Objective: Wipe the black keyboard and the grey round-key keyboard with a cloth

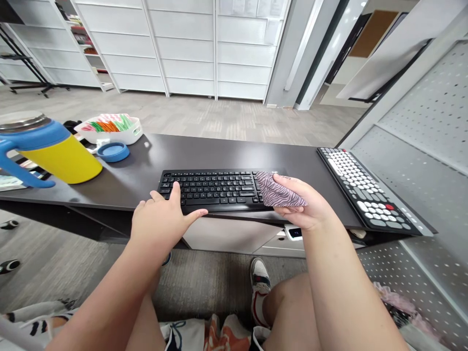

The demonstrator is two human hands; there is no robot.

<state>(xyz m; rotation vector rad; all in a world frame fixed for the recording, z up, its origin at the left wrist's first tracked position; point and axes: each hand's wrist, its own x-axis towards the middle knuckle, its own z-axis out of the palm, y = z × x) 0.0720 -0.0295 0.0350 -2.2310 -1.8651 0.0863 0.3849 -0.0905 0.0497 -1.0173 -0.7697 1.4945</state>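
Note:
A black keyboard [219,187] lies along the near edge of the dark desk. My left hand [161,214] rests at its left end, fingers apart, the index finger reaching over the keys and the thumb along the front edge. Pinched in my right hand [307,202] is a folded cloth [276,191] with purple and dark wavy stripes. The cloth covers part of the keyboard's right end, hiding the keys beneath; whether it presses on them I cannot tell.
On the desk [234,151], a second keyboard [361,190] with white, grey and red keys lies by the perforated panel at right. A yellow and blue mug [66,156], a blue lid [113,152] and a white basket [135,131] of colourful items stand at left.

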